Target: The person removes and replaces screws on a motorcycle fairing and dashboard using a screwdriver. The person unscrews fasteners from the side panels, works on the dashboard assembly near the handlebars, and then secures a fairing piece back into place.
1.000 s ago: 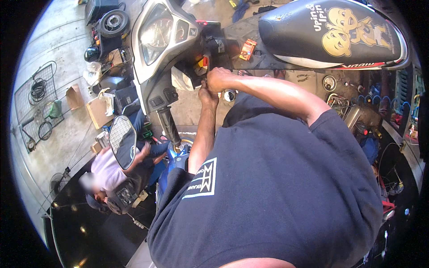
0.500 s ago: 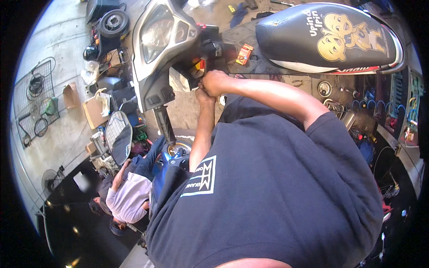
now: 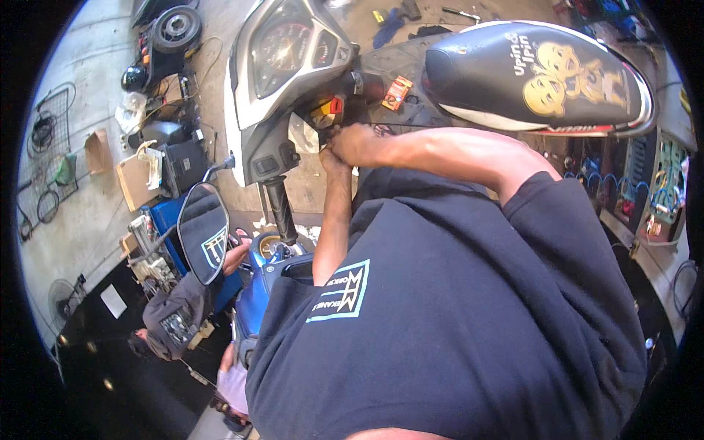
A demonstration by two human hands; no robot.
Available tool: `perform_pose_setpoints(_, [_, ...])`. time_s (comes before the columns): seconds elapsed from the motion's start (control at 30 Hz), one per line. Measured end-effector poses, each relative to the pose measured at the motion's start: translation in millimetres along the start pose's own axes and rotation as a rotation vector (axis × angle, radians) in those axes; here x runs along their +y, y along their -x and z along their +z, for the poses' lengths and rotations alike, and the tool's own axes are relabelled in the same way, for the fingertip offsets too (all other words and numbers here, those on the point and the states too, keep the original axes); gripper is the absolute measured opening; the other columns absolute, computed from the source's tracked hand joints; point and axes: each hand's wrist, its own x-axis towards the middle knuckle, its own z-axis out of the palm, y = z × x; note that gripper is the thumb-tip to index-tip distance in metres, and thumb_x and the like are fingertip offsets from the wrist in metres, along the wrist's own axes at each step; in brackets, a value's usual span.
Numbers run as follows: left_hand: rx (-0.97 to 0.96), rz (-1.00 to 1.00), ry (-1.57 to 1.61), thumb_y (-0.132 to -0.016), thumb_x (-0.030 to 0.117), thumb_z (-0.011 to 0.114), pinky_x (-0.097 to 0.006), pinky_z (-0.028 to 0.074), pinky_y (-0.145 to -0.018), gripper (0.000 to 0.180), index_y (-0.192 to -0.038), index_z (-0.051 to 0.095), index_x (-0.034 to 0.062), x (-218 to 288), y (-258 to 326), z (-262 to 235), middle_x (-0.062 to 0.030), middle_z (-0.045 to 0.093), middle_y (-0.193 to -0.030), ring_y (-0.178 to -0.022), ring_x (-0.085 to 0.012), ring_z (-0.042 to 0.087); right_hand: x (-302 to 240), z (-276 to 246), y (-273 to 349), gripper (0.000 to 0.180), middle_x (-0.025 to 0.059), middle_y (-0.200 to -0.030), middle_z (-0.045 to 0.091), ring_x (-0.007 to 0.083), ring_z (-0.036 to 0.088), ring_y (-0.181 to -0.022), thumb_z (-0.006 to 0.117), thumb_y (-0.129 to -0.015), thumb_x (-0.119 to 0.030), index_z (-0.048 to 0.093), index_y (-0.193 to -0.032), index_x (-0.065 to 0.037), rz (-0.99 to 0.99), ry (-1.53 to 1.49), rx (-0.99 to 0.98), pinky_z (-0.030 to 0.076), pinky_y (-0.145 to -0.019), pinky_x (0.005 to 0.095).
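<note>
From my remote seat I look straight down over a dark shirt at both hands, which meet under the scooter's handlebar cowl. My right hand lies on top, knuckles up, its fingers curled shut around something I cannot make out at the open gap below the instrument panel. My left hand comes up from beneath and presses against the right one at the same spot; its fingers are hidden behind the right hand, so I cannot tell whether they are closed or spread. Just beside the hands, in the opened part of the cowl, sits a small red and yellow part, and a pale rag or bag hangs touching the panel's edge. An orange tag lies near the front of the black seat, which carries a yellow cartoon print. The left grip points down toward me, with the round mirror beside it. Lower left, another person in a dark cap crouches by a blue scooter. A spare wheel and cardboard boxes lie on the concrete floor.
</note>
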Motion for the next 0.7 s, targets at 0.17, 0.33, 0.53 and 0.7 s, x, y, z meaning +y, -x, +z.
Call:
perform_pose_setpoints(0.17, [-0.099,-0.025,0.181,-0.102,0.016,0.038,-0.041,0.057,-0.087,0.029,-0.097,0.063,0.0042,-4,-21,-16,-0.0122,0.071,-0.099,-0.092,-0.0261,0.068,22,31,16,0.025,0.0131,-0.096,0.077,0.0301,0.075,-0.085,0.058,-0.091,-0.021,0.078,-0.096,-0.007,-0.384,0.373,0.352,0.060,-0.070,0.0440])
perform_pose_setpoints(0.33, [0.168,0.078,0.106,-0.103,0.016,0.035,-0.042,0.056,-0.088,0.029,-0.095,0.062,0.0074,-12,-7,12,-0.0110,0.071,-0.099,-0.090,-0.0252,0.068,27,-1,22,0.035,0.0240,-0.100,0.073,0.0429,0.071,-0.096,0.062,-0.090,-0.031,0.076,-0.096,0.001,0.029,-0.285,0.170,0.058,-0.082,0.0480])
perform_pose_setpoints(0.53, [-0.046,-0.008,0.202,-0.106,0.024,0.033,-0.041,0.055,-0.088,0.035,-0.094,0.062,0.0069,-2,0,11,-0.0081,0.072,-0.095,-0.090,-0.0245,0.068,34,7,36,0.030,0.0307,-0.095,0.070,0.0470,0.069,-0.096,0.062,-0.091,-0.027,0.069,-0.107,-0.002,0.087,-0.458,0.298,0.055,-0.084,0.0549])
perform_pose_setpoints(0.7, [0.051,0.004,-0.111,-0.110,0.030,0.028,-0.040,0.056,-0.090,0.044,-0.101,0.063,0.0062,12,-1,9,-0.0096,0.072,-0.095,-0.093,-0.0224,0.069,36,17,34,0.026,0.0204,-0.113,0.052,0.0374,0.056,-0.111,0.060,-0.086,-0.010,0.064,-0.112,-0.005,-0.342,-0.187,0.504,0.049,-0.093,0.0476])
